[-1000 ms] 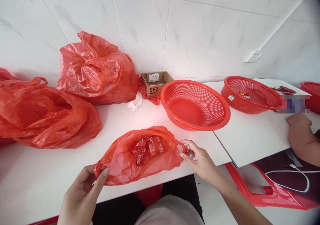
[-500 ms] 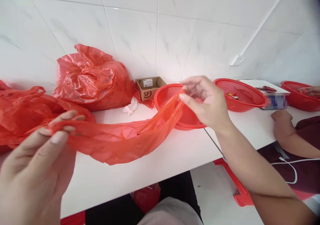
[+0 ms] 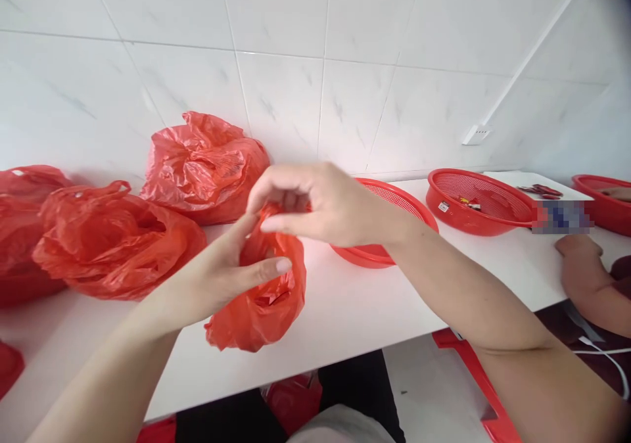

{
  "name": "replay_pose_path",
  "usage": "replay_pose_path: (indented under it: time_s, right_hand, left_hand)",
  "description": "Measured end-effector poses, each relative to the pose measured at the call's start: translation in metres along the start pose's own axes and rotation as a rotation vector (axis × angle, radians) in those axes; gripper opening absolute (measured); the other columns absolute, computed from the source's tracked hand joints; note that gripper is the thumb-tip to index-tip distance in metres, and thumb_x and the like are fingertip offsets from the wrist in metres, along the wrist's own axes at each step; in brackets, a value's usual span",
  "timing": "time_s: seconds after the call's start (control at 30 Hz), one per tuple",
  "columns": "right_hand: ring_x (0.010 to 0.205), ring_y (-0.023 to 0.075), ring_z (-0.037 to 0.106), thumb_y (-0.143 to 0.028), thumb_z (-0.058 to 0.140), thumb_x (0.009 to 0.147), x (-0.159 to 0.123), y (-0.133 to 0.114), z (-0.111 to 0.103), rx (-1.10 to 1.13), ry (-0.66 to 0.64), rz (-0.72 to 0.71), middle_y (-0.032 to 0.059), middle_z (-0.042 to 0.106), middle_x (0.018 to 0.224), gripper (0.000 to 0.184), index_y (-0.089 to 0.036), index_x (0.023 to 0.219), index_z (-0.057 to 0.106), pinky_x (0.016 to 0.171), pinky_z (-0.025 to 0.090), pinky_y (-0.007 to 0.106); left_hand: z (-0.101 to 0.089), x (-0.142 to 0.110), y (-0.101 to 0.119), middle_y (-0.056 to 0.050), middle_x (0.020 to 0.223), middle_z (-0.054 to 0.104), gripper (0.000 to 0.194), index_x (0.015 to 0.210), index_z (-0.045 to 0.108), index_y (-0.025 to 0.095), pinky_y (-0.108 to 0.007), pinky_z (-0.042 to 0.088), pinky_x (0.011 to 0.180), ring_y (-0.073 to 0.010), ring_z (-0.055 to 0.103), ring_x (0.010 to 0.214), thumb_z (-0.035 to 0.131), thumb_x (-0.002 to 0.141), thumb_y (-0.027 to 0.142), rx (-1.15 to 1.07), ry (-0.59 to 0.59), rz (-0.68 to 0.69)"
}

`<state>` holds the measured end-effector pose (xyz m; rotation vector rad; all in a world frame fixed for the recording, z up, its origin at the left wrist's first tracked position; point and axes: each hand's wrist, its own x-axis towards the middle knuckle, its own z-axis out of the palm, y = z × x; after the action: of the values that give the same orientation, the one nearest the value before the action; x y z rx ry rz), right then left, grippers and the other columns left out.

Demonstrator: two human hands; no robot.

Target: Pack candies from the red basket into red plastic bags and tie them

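A red plastic bag [image 3: 266, 311] hangs bunched over the near part of the table, its loose mouth sagging in folds. My right hand [image 3: 325, 206] reaches across from the right with bent fingers, closed on the bag's gathered top. On the bag's left side is my left hand [image 3: 211, 279], its thumb lying across the front of the plastic and its fingers partly hidden behind the bag and near my right fingertips. The two hands are close together, almost touching.
Filled red bags [image 3: 118, 246] crowd the table's left side, with another bag [image 3: 207, 167] against the wall. A red mesh basket [image 3: 365, 256] stands behind my right hand, a second basket [image 3: 483, 223] farther right. At the right edge rests a co-worker's arm [image 3: 586, 279].
The bag was stretched sideways between my hands; now they have come together and it hangs bunched below them. The view has shifted, and the cardboard box is now hidden.
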<state>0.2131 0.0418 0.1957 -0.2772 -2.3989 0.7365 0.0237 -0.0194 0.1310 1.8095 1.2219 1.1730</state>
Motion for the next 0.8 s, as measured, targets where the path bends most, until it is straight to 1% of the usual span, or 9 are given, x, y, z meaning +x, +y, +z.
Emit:
replay_pose_path:
  time_s: [0.07, 0.1, 0.23, 0.33, 0.37, 0.47, 0.6, 0.7, 0.8]
  right_hand:
    - [0.085, 0.0078, 0.060, -0.013, 0.060, 0.089, 0.008, -0.003, 0.010, 0.037, -0.068, -0.032, -0.0011, 0.066, 0.095, 0.005, -0.017, 0.092, 0.061, 0.076, 0.050, 0.021]
    - [0.086, 0.0082, 0.060, -0.016, 0.060, 0.090, 0.009, -0.001, 0.014, 0.045, -0.046, -0.043, -0.0004, 0.066, 0.098, 0.004, -0.017, 0.094, 0.061, 0.077, 0.050, 0.021]
    - [0.097, 0.0119, 0.060, -0.023, 0.063, 0.089, 0.001, 0.022, 0.023, 0.050, 0.049, 0.064, 0.0013, 0.064, 0.113, 0.020, -0.020, 0.108, 0.059, 0.082, 0.051, 0.027]
    - [0.095, 0.0132, 0.061, -0.022, 0.064, 0.087, -0.015, 0.041, 0.030, 0.100, 0.035, 0.213, 0.0019, 0.066, 0.106, 0.021, -0.020, 0.107, 0.061, 0.081, 0.051, 0.029]
    - [0.091, 0.0129, 0.061, -0.023, 0.063, 0.088, -0.021, 0.044, 0.033, 0.126, 0.059, 0.240, 0.0017, 0.066, 0.101, 0.016, -0.019, 0.103, 0.062, 0.080, 0.051, 0.029]
    - [0.081, 0.0119, 0.061, -0.025, 0.060, 0.090, -0.035, 0.038, 0.038, 0.223, 0.126, 0.251, 0.0008, 0.066, 0.088, 0.009, -0.018, 0.092, 0.065, 0.077, 0.051, 0.030]
    - [0.096, 0.0152, 0.062, -0.030, 0.067, 0.087, -0.042, 0.030, 0.041, 0.315, -0.005, 0.134, 0.0027, 0.068, 0.097, 0.011, -0.020, 0.091, 0.070, 0.090, 0.050, 0.033]
    - [0.114, 0.0168, 0.058, -0.033, 0.054, 0.096, -0.038, 0.047, 0.053, 0.393, 0.115, 0.142, 0.0046, 0.065, 0.115, 0.021, -0.023, 0.107, 0.069, 0.100, 0.046, 0.035]
    - [0.106, 0.0151, 0.061, -0.030, 0.041, 0.101, -0.031, 0.071, 0.069, 0.422, 0.149, 0.307, 0.0054, 0.064, 0.121, 0.031, -0.023, 0.123, 0.061, 0.099, 0.046, 0.037]
  left_hand:
    - [0.002, 0.005, -0.003, -0.002, 0.082, 0.061, 0.031, 0.096, 0.070, 0.020, -0.025, 0.054, 0.063, -0.0158, 0.060, 0.074, 0.075, 0.075, 0.041, 0.046, -0.115, -0.119]
    - [0.002, 0.006, -0.006, -0.001, 0.078, 0.058, 0.029, 0.089, 0.069, 0.020, -0.023, 0.051, 0.057, -0.0136, 0.056, 0.068, 0.069, 0.079, 0.047, 0.021, -0.159, -0.191]
    - [-0.001, 0.007, -0.017, 0.005, 0.063, 0.043, 0.035, 0.083, 0.062, 0.020, -0.019, 0.036, 0.046, -0.0065, 0.033, 0.050, 0.057, 0.087, 0.054, -0.249, -0.114, -0.318]
    - [-0.005, 0.006, -0.023, 0.008, 0.054, 0.031, 0.037, 0.078, 0.059, 0.019, -0.019, 0.031, 0.046, -0.0062, 0.025, 0.047, 0.054, 0.090, 0.054, -0.337, -0.122, -0.349]
    - [-0.005, 0.006, -0.025, 0.008, 0.052, 0.032, 0.037, 0.079, 0.059, 0.019, -0.019, 0.032, 0.047, -0.0066, 0.028, 0.047, 0.051, 0.092, 0.053, -0.345, -0.129, -0.344]
    - [-0.008, 0.006, -0.026, 0.003, 0.059, 0.052, 0.035, 0.085, 0.062, 0.020, -0.021, 0.041, 0.056, -0.0090, 0.044, 0.054, 0.046, 0.095, 0.049, -0.347, -0.145, -0.289]
    - [-0.013, 0.005, -0.025, -0.001, 0.075, 0.063, 0.029, 0.077, 0.066, 0.018, -0.025, 0.046, 0.067, -0.0132, 0.056, 0.069, 0.058, 0.090, 0.043, -0.197, -0.239, -0.202]
    - [-0.014, 0.003, -0.024, -0.001, 0.084, 0.067, 0.014, 0.081, 0.070, 0.020, -0.027, 0.047, 0.075, -0.0156, 0.060, 0.080, 0.067, 0.083, 0.034, -0.002, -0.287, -0.134]
    - [-0.009, -0.001, -0.027, 0.002, 0.077, 0.065, 0.005, 0.077, 0.065, 0.022, -0.025, 0.045, 0.065, -0.0134, 0.058, 0.069, 0.062, 0.079, 0.018, 0.252, -0.188, -0.113]
